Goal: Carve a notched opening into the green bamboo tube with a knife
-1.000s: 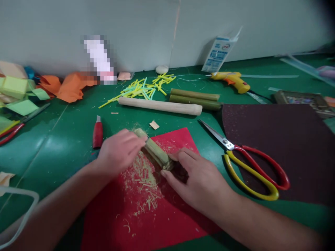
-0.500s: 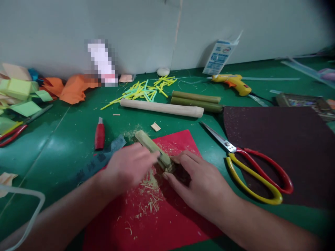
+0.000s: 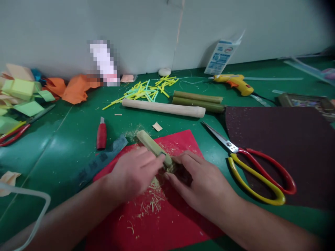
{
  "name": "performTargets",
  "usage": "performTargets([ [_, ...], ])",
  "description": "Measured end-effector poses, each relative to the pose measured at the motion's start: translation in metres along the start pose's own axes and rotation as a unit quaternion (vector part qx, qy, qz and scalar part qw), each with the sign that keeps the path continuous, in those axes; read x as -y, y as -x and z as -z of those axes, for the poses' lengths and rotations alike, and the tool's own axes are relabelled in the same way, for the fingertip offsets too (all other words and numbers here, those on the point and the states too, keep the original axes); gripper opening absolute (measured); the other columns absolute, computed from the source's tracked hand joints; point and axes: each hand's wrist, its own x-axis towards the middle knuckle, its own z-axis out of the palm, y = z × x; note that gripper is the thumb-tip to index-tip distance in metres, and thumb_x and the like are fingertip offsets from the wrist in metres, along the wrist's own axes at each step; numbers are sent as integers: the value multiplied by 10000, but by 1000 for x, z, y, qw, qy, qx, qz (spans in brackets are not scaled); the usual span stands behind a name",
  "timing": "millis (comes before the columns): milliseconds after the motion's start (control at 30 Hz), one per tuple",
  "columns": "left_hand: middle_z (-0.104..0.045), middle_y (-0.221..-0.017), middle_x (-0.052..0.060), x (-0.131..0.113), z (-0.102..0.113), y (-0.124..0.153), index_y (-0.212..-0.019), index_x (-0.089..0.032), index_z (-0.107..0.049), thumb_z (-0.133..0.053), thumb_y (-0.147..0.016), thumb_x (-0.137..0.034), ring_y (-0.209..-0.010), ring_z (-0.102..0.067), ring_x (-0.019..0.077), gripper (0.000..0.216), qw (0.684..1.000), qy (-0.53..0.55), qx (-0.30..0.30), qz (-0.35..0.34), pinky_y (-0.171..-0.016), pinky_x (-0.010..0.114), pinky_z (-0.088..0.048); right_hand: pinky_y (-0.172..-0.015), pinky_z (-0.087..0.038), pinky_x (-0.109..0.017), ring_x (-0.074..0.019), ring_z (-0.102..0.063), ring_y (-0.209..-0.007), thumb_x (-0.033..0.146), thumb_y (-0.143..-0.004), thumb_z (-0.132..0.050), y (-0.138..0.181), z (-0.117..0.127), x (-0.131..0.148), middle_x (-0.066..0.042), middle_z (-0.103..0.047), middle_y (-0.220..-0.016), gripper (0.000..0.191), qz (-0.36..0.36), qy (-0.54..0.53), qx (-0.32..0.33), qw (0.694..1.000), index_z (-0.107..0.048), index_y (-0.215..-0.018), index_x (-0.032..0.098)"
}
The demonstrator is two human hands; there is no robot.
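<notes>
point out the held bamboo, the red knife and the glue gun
Held bamboo [image 3: 152,143], head view: upper face, toward the far end.
Red knife [image 3: 101,136], head view: middle of the handle.
Glue gun [image 3: 239,83], head view: yellow body.

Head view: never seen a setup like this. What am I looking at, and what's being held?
There is no machine here: these are a person's two bare hands, and every picture comes from one camera worn on the head, looking forward and down. The right hand grips the near end of a pale green bamboo piece, partly over a red sheet strewn with shavings. The left hand is closed on a small dark item, mostly hidden, against that piece. Around them on the green table lie scissors, a red-handled blade, a pale rod and a yellow glue gun.
</notes>
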Motion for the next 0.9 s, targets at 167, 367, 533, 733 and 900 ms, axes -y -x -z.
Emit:
performTargets([
  [167,-642,-761,43,1,-1,-2,-993,-144,-635,-436,-906,-225,-678,-516,145,232,996,-18,-22,87,-621,279,-426,-619,-417,-309,-181,-545,-728,326,-820,-512,1,0,0,-43,-570,-791,165,-8,0,0,1000,-564,-862,176],
  [367,-637,-762,40,0,-2,-2,-1057,-144,-615,-422,-906,-212,-690,-515,148,254,999,1,-10,38,-620,278,-427,-577,-397,-302,-175,-535,-687,342,-833,-488,1,0,0,-43,-564,-771,186,-8,18,0,1000,-565,-851,173],
  [533,-619,-706,43,2,0,-1,-1039,-119,-622,-414,-901,-187,-654,-514,148,258,1000,3,-9,16,-598,273,-418,-556,-383,-296,-173,-536,-667,347,-827,-492,1,0,0,-36,-562,-749,184,-1,29,-5,1000,-564,-837,178],
  [733,-623,-732,45,4,0,-2,-992,-129,-633,-420,-909,-216,-676,-509,146,244,996,-20,-30,83,-618,273,-419,-582,-400,-298,-180,-555,-703,368,-827,-498,1,-1,-1,-33,-577,-777,200,-5,34,-14,999,-566,-874,185],
  [900,-631,-751,40,2,-1,2,-1071,-127,-608,-438,-897,-190,-679,-516,146,251,999,20,-13,24,-624,275,-428,-563,-394,-296,-179,-552,-689,366,-820,-499,2,-1,-2,-28,-575,-763,191,-8,34,-5,999,-564,-854,190],
])
